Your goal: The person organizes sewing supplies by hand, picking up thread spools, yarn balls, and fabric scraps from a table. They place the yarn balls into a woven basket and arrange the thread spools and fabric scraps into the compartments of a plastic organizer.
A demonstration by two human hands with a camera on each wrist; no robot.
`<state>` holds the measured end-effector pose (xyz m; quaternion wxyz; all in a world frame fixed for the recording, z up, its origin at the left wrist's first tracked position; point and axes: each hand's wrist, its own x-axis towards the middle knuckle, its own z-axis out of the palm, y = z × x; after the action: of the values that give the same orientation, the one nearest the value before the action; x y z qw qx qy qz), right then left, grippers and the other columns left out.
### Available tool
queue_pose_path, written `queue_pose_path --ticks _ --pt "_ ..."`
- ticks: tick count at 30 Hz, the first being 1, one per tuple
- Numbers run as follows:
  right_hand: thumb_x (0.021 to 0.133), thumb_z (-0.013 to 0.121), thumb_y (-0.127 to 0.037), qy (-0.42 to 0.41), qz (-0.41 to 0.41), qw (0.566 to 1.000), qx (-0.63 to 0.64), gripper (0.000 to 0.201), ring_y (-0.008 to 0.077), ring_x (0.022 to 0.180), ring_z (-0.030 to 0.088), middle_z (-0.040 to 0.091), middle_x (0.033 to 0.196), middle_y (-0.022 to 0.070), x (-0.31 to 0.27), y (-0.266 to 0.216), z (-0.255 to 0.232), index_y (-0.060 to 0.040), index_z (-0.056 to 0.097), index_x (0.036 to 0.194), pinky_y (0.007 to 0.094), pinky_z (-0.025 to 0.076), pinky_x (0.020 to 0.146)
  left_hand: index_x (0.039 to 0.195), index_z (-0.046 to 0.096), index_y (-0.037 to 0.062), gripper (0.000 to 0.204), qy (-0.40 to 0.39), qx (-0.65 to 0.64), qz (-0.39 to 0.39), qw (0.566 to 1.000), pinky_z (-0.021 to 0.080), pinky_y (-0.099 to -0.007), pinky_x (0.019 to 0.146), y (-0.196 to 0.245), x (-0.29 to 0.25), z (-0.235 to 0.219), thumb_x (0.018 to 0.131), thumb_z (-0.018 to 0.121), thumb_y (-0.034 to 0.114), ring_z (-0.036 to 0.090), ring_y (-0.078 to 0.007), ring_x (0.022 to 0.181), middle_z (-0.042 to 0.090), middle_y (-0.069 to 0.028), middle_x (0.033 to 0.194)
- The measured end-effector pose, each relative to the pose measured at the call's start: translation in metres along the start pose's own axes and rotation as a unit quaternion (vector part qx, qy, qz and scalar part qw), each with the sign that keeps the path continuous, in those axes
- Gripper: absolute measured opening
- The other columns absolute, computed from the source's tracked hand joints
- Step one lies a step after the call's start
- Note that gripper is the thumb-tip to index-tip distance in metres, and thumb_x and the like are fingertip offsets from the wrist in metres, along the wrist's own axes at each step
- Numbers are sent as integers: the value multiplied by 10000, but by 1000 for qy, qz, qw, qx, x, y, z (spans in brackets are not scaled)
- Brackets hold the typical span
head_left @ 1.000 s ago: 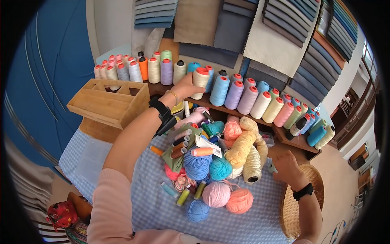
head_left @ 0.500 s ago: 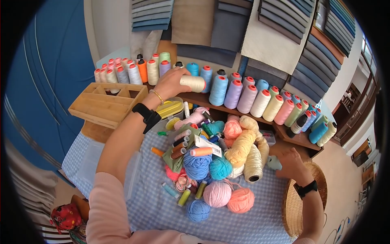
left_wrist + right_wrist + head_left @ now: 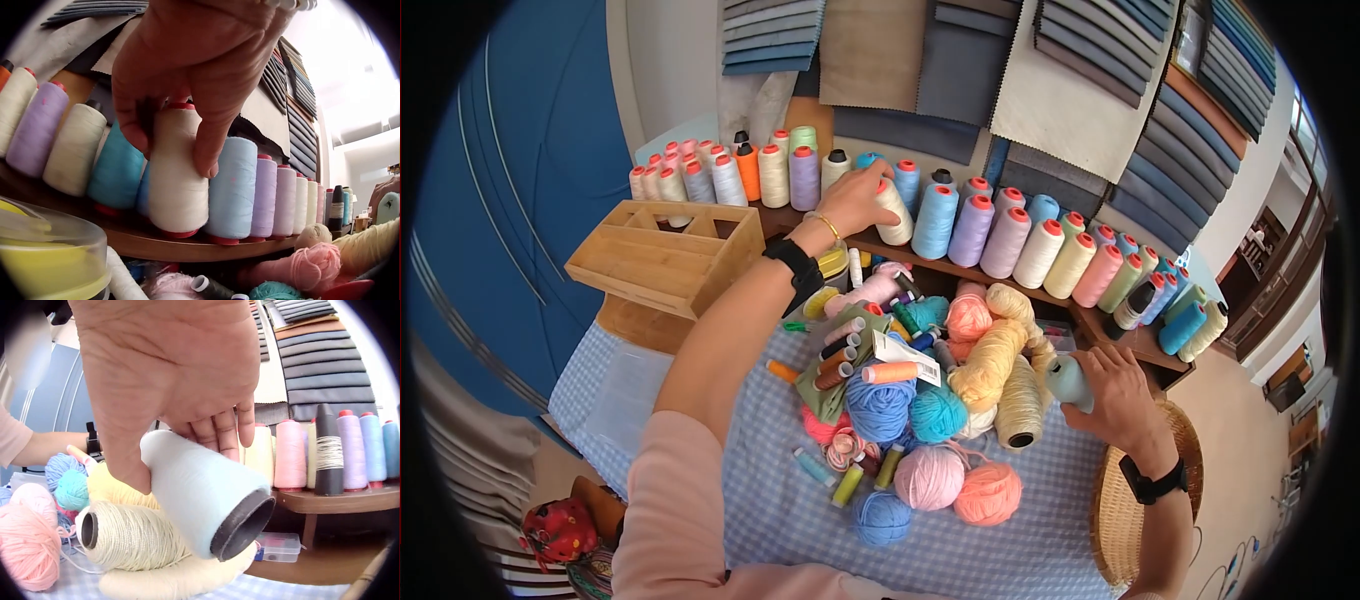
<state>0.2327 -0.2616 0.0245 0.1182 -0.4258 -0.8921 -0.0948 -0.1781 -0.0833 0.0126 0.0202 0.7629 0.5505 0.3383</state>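
Note:
At the shelf's front row, my left hand (image 3: 860, 203) grips a cream thread cone (image 3: 179, 169) round its upper part, thumb on one side and fingers on the other. The cone leans slightly in the head view, its base right at the shelf board. A teal cone (image 3: 117, 165) and a light blue cone (image 3: 231, 184) flank it. My right hand (image 3: 1117, 395) holds a pale blue thread cone (image 3: 203, 487) between thumb and fingers, tilted, its dark hollow base facing outward. This cone is above the cream cord cone (image 3: 134, 534) at the right of the yarn pile.
A curved wooden shelf (image 3: 970, 268) bears many thread cones. Yarn balls (image 3: 930, 478) and small spools heap on the checked cloth (image 3: 790, 520). A wooden organizer (image 3: 662, 262) stands left; a wicker basket (image 3: 1122, 530) is at the right edge. Fabric swatches (image 3: 870, 60) hang behind.
My left hand turned the cream cone from lying sideways to nearly upright, low at the shelf. My right hand turned, bringing the pale blue cone more into view.

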Motion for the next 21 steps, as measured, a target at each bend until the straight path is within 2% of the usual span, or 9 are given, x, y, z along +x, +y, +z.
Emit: queue_pose_path --ticks 3,5,8,14,19,21 --pt "640 771 -177 38 20 999 25 568 346 998 602 630 1024 158 2 -4 -2 -21 591 1156 440 456 914 1203 490 95 663 12 9 1 1000 495 -447 878 5 4 7 685 851 299 623 -370 1067 653 -192 1094" --pt "648 775 -181 61 25 997 28 571 345 980 608 631 1012 154 4 -6 -2 -16 587 1161 455 466 901 1211 472 78 623 32 -26 -13 999 488 -403 760 11 5 9 742 830 280 635 -311 867 635 -162 947" --pt "661 778 -182 90 37 995 34 571 350 968 615 632 1011 157 5 -10 -7 -14 582 1170 482 476 888 1187 467 70 566 50 -50 22 997 479 -400 710 9 7 19 774 812 246 614 -297 795 630 -153 919" --pt "673 778 -177 89 47 994 31 567 368 987 612 628 1025 170 4 -16 -6 -24 576 1180 493 470 910 1191 463 69 558 112 -45 54 991 481 -385 712 2 2 27 788 807 244 591 -277 789 616 -146 947" --pt "679 778 -175 81 56 993 66 589 375 1006 606 621 1042 175 10 -21 -7 -21 570 1208 491 467 925 1190 457 67 570 105 -45 25 993 483 -389 719 4 -2 29 784 811 253 584 -274 784 607 -151 989" --pt "683 781 -177 84 62 988 111 617 389 1023 599 617 1069 186 11 -22 -7 -8 560 1234 481 472 919 1273 436 74 638 95 -63 11 993 498 -384 795 3 -5 29 791 809 263 599 -279 893 603 -159 1074"
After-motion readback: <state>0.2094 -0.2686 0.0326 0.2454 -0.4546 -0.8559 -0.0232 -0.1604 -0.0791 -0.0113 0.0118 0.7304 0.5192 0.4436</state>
